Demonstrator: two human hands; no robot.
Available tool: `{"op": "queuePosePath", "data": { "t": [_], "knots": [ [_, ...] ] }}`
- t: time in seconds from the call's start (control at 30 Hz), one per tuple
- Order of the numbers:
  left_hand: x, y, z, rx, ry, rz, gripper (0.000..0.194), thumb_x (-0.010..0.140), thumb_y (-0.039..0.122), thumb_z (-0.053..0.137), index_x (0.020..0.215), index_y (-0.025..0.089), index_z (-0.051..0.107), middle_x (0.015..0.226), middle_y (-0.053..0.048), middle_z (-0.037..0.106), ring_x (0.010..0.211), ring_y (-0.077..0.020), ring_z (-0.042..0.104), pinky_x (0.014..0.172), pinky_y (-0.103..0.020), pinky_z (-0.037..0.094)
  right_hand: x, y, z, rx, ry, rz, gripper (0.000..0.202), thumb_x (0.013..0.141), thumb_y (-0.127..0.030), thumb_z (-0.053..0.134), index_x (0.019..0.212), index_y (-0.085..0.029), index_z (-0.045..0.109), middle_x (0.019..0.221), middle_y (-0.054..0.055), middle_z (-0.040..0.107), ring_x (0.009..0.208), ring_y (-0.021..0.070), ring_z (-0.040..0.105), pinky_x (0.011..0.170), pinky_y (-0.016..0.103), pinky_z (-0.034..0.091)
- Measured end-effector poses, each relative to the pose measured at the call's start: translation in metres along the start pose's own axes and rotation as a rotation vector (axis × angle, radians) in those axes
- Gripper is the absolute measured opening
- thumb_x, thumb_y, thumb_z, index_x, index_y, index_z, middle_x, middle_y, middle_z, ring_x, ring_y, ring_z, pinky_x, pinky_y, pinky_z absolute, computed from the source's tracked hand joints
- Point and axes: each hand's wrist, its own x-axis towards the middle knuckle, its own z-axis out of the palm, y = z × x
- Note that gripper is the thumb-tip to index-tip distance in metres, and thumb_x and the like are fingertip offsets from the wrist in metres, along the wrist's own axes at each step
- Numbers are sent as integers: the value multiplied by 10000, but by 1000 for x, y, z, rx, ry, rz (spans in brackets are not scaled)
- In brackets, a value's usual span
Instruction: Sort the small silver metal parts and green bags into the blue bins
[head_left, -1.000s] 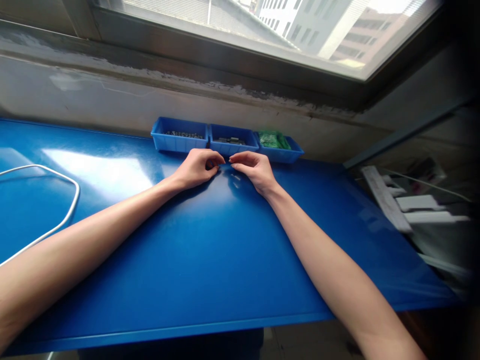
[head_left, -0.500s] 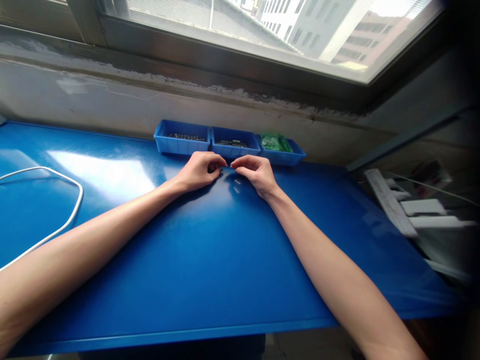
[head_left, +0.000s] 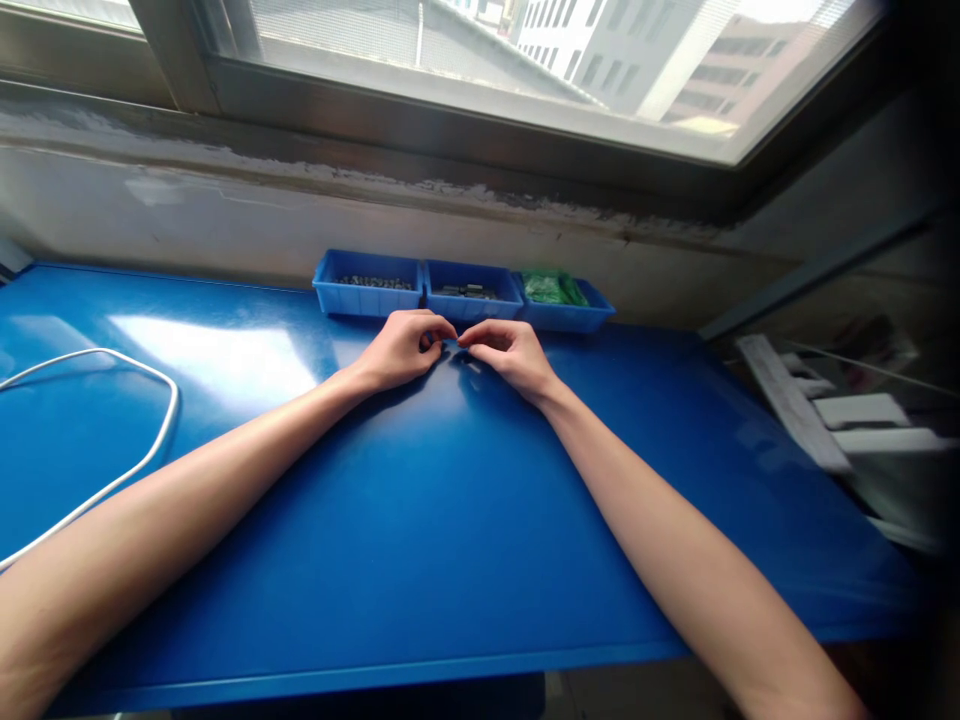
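Note:
My left hand (head_left: pixel 409 347) is bent in a pinch over the blue table (head_left: pixel 420 540), just in front of the bins. Facing it, my right hand (head_left: pixel 514 355) is pinched too, and the fingertips of both hands meet or nearly meet. Whatever lies between the fingertips is too small to make out. Behind the hands stand three blue bins in a row: the left bin (head_left: pixel 367 300) holds small metal parts, the middle bin (head_left: pixel 476 305) holds longer metal pieces, and the right bin (head_left: pixel 568 318) holds green plastic packaging (head_left: pixel 553 288).
A white cable (head_left: pixel 171 405) curves over the table's left side, near my left forearm. The wall (head_left: pixel 247 225) and window frame (head_left: pixel 450 125) rise behind the bins. White objects (head_left: pixel 859 410) stand beyond the table's right edge.
The fingertips of my two hands have come closer together. The whole view has shifted slightly, so the table and bins appear a little lower.

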Motion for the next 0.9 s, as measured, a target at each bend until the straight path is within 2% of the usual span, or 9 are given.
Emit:
{"op": "queuePosePath", "data": {
  "t": [0.2, 0.3, 0.4, 0.63, 0.9],
  "knots": [
    [0, 0, 0, 12, 2, 2, 320, 810, 52, 574, 995, 165, 810, 957, -43, 783, 795, -150, 679, 727, -251, 502, -1, 1, 0, -54, -18, -11, 177, 746, -238, 707, 871, -193, 824, 901, 39, 824, 823, 216, 753, 765, 305, 570],
    [0, 0, 0, 47, 11, 25, 320, 833, 47, 555, 991, 161, 809, 940, -48, 784, 838, -167, 674, 766, -271, 500, -1, 0, 0, -86, -26, -2, 185, 753, -250, 703, 878, -187, 824, 884, 42, 821, 786, 211, 743, 738, 304, 562],
    [0, 1, 0, 85, 24, 20, 310, 831, 44, 558, 972, 165, 807, 920, -45, 788, 841, -176, 663, 804, -289, 504, -1, -1, 0, -62, -26, -1, 181, 753, -255, 708, 876, -189, 824, 895, 43, 823, 810, 213, 747, 762, 306, 563],
    [1, 1, 0, 87, 83, -20, 304, 768, 48, 593, 940, 174, 810, 903, -30, 797, 782, -170, 641, 766, -288, 497, 0, -2, 0, -43, -21, -5, 160, 752, -261, 721, 859, -200, 823, 902, 35, 824, 834, 208, 749, 790, 299, 557],
    [1, 4, -1, 87, 73, -52, 301, 773, 73, 589, 946, 176, 813, 916, -37, 802, 791, -176, 652, 780, -298, 509, 0, -3, 1, -41, -18, 1, 164, 747, -271, 719, 848, -193, 820, 889, 39, 824, 822, 207, 746, 784, 301, 557]
  ]
}}
